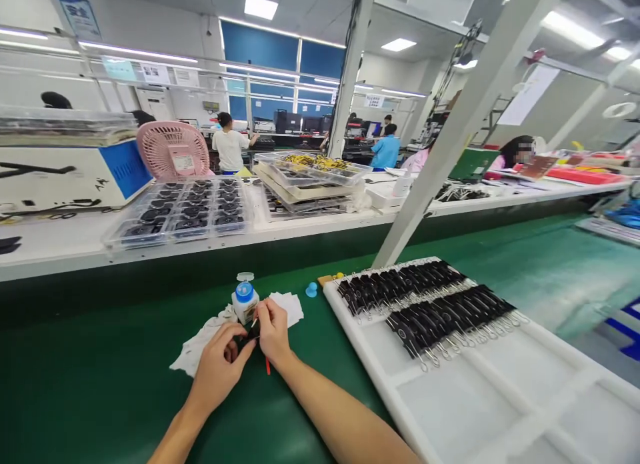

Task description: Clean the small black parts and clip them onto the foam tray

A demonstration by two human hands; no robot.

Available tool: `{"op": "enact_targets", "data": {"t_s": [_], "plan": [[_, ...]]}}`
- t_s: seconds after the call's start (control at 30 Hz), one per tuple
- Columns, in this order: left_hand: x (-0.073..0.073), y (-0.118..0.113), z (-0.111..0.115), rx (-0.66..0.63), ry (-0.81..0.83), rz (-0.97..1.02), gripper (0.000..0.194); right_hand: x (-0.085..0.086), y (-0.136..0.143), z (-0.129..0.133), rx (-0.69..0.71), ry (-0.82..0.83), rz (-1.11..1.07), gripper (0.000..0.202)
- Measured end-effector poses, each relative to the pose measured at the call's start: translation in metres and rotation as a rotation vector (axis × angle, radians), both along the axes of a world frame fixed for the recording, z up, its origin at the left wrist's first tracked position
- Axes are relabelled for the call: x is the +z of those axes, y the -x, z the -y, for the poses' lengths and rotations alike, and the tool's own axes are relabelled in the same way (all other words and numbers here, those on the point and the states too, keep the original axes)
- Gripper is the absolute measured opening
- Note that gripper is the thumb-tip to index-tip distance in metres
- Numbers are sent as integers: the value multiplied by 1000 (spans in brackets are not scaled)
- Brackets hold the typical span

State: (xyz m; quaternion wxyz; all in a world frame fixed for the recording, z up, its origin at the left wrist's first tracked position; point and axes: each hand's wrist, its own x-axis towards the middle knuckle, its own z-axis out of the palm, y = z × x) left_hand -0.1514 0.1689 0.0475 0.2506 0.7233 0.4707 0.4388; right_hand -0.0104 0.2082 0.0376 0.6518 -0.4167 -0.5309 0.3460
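My left hand [220,361] is closed, its thumb and fingers pinching a small black part [255,330] above the green bench. My right hand [273,331] is closed at the same part, with a thin pale stick between its fingertips. Fingers cover most of both. Below the right hand a short red rod [268,366] shows; whether it belongs to the stick I cannot tell. Just behind the hands stands a white bottle [245,309] with a blue top [245,291]. Crumpled white wipe [197,346] lies beside the left hand, and white sheets [289,308] lie behind the right.
At right, a white divided tray [435,411] holds rows of black parts with wire clips [440,317]. A small blue knob-shaped thing [311,290] sits near its corner. Behind are a raised white shelf [260,234], clear trays [185,214], a pink fan [173,151] and a slanted post [450,144]. People work beyond.
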Motion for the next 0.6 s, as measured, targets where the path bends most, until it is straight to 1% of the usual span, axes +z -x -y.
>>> {"op": "enact_targets", "data": {"t_s": [0.2, 0.3, 0.43, 0.53, 0.6], "plan": [[-4, 1, -4, 42, -72, 2, 34, 1, 2, -2, -27, 6, 15, 45], [-7, 2, -7, 42, -66, -25, 36, 3, 1, -3, -42, 14, 30, 46], [-6, 3, -7, 42, -50, -59, 35, 5, 0, -3, -37, 15, 21, 48], [-6, 3, -8, 55, -57, -71, 40, 5, 0, -3, -38, 26, 12, 48], [-8, 4, -9, 89, -79, -94, 44, 5, 1, -4, -47, 33, 15, 47]]}}
